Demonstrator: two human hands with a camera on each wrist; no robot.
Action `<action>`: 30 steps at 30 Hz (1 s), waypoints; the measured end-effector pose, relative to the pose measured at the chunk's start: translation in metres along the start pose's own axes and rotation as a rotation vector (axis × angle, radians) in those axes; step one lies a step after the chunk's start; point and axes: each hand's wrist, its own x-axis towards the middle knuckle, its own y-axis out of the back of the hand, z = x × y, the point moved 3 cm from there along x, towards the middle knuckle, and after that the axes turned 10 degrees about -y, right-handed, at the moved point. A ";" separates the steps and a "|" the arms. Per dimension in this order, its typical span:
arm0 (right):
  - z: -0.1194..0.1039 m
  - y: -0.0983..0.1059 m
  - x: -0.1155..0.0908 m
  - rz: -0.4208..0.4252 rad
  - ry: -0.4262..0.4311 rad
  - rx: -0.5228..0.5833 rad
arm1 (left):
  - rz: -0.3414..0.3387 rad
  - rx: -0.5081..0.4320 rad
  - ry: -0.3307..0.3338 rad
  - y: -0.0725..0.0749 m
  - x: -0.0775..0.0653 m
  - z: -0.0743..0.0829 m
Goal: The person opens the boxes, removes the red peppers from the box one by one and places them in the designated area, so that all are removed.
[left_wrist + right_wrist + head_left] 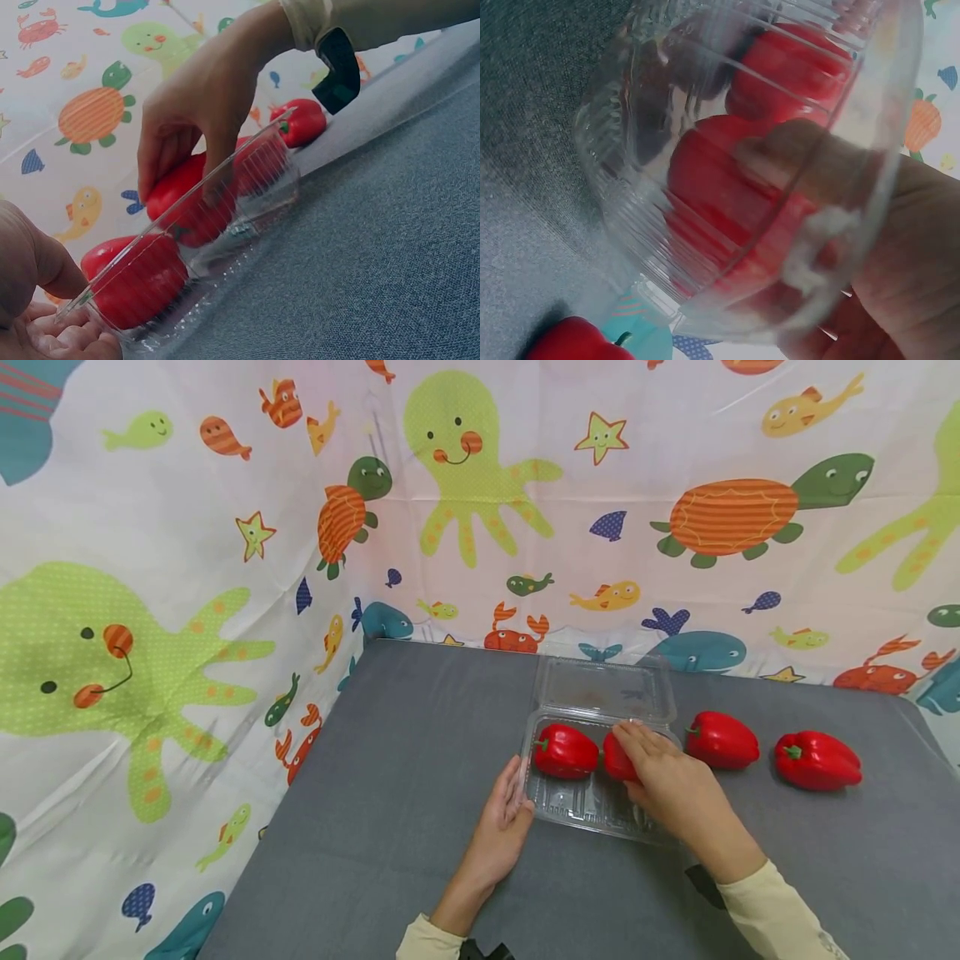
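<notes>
A clear plastic clamshell box [577, 814] lies with its lid [603, 687] folded back toward the wall. Inside, at the left, sits a red bell pepper [566, 752], its green stem pointing left. My right hand [671, 777] grips a second red bell pepper [191, 199] from above, thumb on the near side, within the box's right half. My left hand [501, 827] holds the box's left edge, with the thumb near the rim and the fingers [67, 334] at the outer wall.
Two more red bell peppers lie on the grey cloth right of the box, one nearer [722, 740] and one farther out [817, 761]. A curtain [480, 593] printed with sea animals rises behind the table and along its left side.
</notes>
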 end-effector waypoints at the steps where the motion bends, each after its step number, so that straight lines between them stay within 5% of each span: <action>1: 0.000 0.000 0.000 -0.002 -0.004 -0.003 | 0.001 0.004 0.004 0.000 0.000 0.000; 22: 0.003 0.015 -0.008 0.073 0.023 0.009 | 0.008 0.019 0.019 -0.001 0.000 -0.001; 30: 0.007 0.018 -0.010 0.029 -0.006 0.049 | 0.023 0.040 0.019 -0.001 0.000 -0.001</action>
